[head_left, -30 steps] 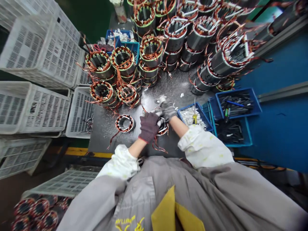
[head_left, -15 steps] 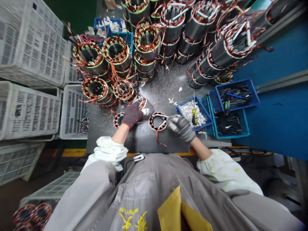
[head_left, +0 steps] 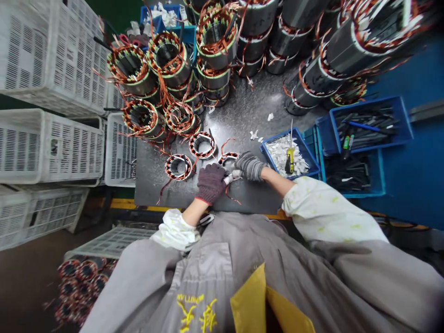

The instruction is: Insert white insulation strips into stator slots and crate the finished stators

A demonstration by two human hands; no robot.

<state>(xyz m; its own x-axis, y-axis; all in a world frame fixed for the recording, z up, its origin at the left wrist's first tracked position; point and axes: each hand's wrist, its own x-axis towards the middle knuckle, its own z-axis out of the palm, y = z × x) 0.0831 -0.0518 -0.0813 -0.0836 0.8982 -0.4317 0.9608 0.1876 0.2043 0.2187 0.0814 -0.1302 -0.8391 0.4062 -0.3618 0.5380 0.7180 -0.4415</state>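
Observation:
Both hands meet at a small copper-wound stator ring (head_left: 228, 157) near the table's front edge. My left hand (head_left: 211, 181), in a dark maroon glove with pale fingertips, is closed at its front left side. On its right side my right hand (head_left: 249, 165), in a grey striped glove, has its fingers closed round the rim. The fingers cover part of the ring, and any small piece between them is too small to tell. Two similar rings lie to the left, one nearer (head_left: 178, 167) and one farther back (head_left: 202, 144).
Stacked stators (head_left: 215, 39) fill the back of the table (head_left: 256, 99). At the right, a blue bin of white pieces (head_left: 312, 172) holds a yellow screwdriver (head_left: 289, 159), beside bins of black strips (head_left: 407, 132). White crates (head_left: 45, 148) stand at the left.
My left hand has moved right from the left-hand rings to the middle ring. My right hand has moved in against that ring. The whole view has shifted.

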